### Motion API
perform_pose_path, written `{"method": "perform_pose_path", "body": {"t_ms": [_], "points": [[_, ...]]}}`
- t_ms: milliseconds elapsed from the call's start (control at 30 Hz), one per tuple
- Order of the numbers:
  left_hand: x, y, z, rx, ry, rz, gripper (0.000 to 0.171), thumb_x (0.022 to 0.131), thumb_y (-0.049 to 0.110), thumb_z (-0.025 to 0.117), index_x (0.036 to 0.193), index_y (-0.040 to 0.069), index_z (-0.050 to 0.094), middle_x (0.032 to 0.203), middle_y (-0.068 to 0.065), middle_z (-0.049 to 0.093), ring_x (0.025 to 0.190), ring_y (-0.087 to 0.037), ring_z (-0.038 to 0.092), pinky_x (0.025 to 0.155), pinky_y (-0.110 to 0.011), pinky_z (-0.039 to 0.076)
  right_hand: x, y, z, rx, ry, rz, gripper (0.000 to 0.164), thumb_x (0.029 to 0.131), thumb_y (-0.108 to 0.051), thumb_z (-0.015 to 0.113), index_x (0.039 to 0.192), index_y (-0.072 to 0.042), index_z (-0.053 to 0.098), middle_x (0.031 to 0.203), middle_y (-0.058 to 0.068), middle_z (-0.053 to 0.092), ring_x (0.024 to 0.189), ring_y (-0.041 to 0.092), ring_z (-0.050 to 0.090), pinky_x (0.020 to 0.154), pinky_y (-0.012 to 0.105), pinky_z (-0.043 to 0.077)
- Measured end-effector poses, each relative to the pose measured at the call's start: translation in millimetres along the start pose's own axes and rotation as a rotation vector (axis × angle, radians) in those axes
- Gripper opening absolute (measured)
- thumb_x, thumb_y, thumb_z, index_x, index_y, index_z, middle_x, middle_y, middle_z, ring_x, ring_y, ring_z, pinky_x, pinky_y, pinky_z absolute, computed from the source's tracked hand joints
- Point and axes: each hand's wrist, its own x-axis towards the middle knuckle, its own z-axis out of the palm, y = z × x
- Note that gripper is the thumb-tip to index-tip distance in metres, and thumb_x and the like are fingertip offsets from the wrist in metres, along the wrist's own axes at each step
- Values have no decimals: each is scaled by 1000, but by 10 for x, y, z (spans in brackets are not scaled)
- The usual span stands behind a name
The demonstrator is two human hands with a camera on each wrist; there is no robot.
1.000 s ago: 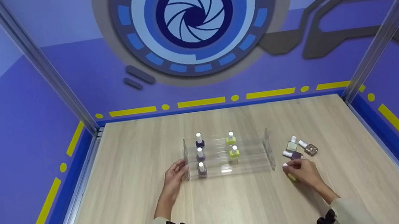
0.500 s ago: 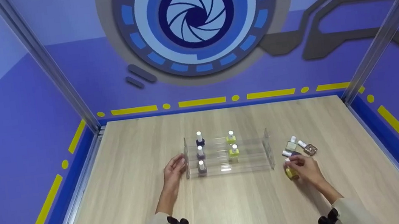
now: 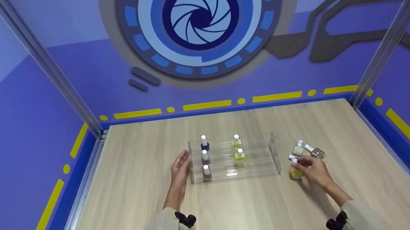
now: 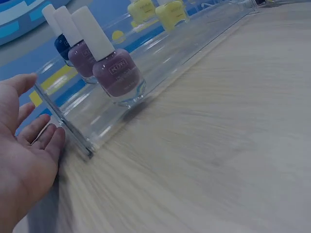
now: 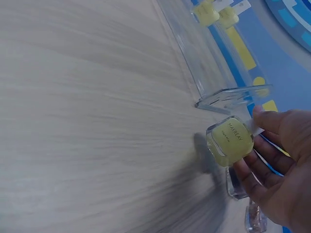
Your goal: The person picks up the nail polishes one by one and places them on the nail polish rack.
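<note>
My right hand (image 3: 315, 171) pinches the white cap of a yellow nail polish bottle (image 5: 232, 141), which hangs over the table right of a clear acrylic stepped rack (image 3: 275, 159). My left hand (image 3: 179, 171) lies along the rack's left side panel (image 4: 65, 124), fingers loosely extended, a fingertip at the panel's edge. Three bottles stand in the rack's left column: navy (image 3: 205, 146) at the back, purple (image 3: 205, 160) in the middle, mauve (image 4: 118, 75) in front. Two yellow bottles stand right of centre, one on the back step (image 3: 236, 142), one on the middle step (image 3: 240, 157).
Behind my right hand lie a pale green bottle (image 3: 298, 150), a glitter bottle (image 3: 317, 152) and a dark bottle mostly hidden by the hand, its white cap (image 3: 292, 157) showing. The wooden table (image 3: 232, 213) is bounded by blue panels and metal posts.
My right hand has raised the yellow bottle from its tilted pose toward upright and shifted it slightly back and left. My left hand has slid a little farther back along the side panel.
</note>
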Motion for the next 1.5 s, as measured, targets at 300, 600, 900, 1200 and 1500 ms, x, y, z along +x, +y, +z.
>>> {"method": "perform_pose_path", "body": {"t_ms": [300,600,900,1200,1500], "points": [[9,-42,-99,22,-128,-54,52,105,27,58,152,7,47,161,-15,43,153,-30,36,128,-42,31,99,-165,5,109,3,-69,25,92,-8,76,110,8,72,105,23,75,82,-3,64,72,10,53],[14,-74,-137,8,-114,-54,54,103,26,62,151,5,48,160,-15,44,151,-29,38,126,-40,34,140,-356,19,164,-5,-85,28,90,-9,78,111,8,72,107,24,75,83,-4,65,73,9,53],[-17,-92,-133,7,-116,-30,54,104,25,62,151,3,47,158,-17,45,149,-30,42,124,-40,37,170,-470,89,159,-26,-84,27,91,-9,77,111,8,72,105,21,75,84,-4,65,75,10,53],[-11,-102,-125,4,-125,-22,55,105,23,60,152,-1,44,160,-19,43,151,-31,38,127,-42,33,197,-563,221,158,-54,-104,23,90,-10,78,108,4,74,105,19,76,87,-2,66,78,11,55],[-7,-109,-153,32,-149,-29,59,104,29,61,153,2,43,160,-16,43,153,-30,36,128,-42,31,190,-688,428,207,-106,-81,23,91,-8,77,110,5,73,109,20,75,92,3,68,82,13,57]]}}
